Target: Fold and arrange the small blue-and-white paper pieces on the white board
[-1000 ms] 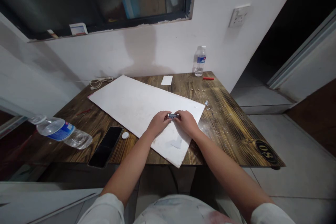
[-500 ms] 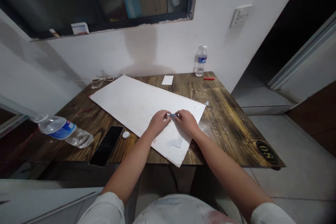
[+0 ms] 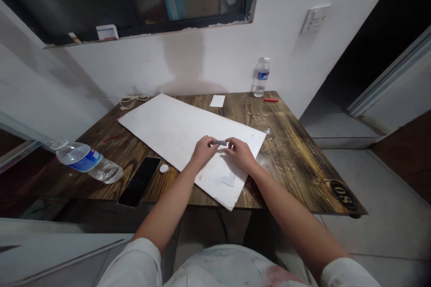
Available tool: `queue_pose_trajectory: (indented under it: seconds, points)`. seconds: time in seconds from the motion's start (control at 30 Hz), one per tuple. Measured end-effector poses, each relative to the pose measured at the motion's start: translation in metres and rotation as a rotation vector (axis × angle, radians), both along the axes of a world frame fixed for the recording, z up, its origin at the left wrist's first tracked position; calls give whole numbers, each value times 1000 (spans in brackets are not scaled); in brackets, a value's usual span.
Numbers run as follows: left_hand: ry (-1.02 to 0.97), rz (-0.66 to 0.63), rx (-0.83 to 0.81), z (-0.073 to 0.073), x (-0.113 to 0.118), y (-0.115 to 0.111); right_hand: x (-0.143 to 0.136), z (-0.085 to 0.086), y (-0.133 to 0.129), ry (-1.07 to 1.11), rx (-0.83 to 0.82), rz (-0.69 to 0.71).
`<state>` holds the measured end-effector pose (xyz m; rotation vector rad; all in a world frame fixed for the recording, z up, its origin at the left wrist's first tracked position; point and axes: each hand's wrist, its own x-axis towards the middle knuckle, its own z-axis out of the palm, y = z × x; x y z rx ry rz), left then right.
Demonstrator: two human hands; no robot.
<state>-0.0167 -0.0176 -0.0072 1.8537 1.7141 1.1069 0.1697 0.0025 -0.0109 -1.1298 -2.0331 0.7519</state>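
Observation:
A small grey-blue strip (image 3: 220, 142), with dark marks along it, is held level just above a white board (image 3: 188, 119). My left hand (image 3: 203, 150) pinches its left end between thumb and fingers. At the strip's right end, my right hand (image 3: 238, 152) has its thumb and forefinger curled in against it. What the strip is made of is too small to make out. A thin pale scrap of paper (image 3: 229, 180) lies on the board below my right hand.
Left of the board are a phone (image 3: 139, 181), a white bottle cap (image 3: 164, 168) and a water bottle (image 3: 89, 161) on its side. Behind stand a paper piece (image 3: 217, 101), an upright bottle (image 3: 261, 78) and a red pen-like stick (image 3: 271, 100). A snowflake-like piece (image 3: 268, 131) sits by the board's right corner.
The strip has turned so more of its marked face shows. My right fingers have shifted outward to its end and spread slightly. The whole view has shifted a little.

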Motion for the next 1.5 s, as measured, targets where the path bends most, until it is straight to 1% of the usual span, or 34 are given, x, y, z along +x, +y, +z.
queue_pose_trajectory:
  seconds: [0.03,0.07,0.1,0.13,0.2,0.23,0.27,0.3,0.47,0.83,0.9,1.03,1.07,1.27,1.37,1.5]
  points:
    - [-67,63,15,-1,-2,1,1,2,0,29,-9,16]
    - [-134,118,22,-2,-3,3,4,4,0,36,-8,68]
    - [-203,163,21,-2,-5,4,6,6,-1,19,0,156]
    - [-273,189,12,-3,-7,5,9,8,-2,-23,10,275]
    - [-410,211,-11,-4,-9,5,14,12,-4,-148,31,511]
    - [-467,213,-22,-5,-10,5,16,14,-5,-211,42,590]
    - [-511,214,-32,-5,-10,5,18,15,-6,-263,51,637]
    - [-542,217,-39,-5,-10,4,19,15,-7,-299,59,655]
    - [-555,208,-48,-4,-7,4,15,13,-8,-324,59,612]
    - [-511,201,-47,-2,-4,4,6,6,-8,-210,76,533]
    - [-517,199,-47,-1,-3,3,5,5,-8,-184,58,469]
    - [-518,190,-44,-1,-3,3,7,4,-4,-155,66,271]
    - [-518,185,-39,-1,-3,3,8,3,-2,-155,64,251]
    - [-535,195,-61,1,-2,1,15,0,4,-215,27,320]
    - [-524,205,-50,1,-1,1,14,0,5,-224,7,296]
    - [-495,199,-47,-2,-1,3,11,2,2,-247,20,267]
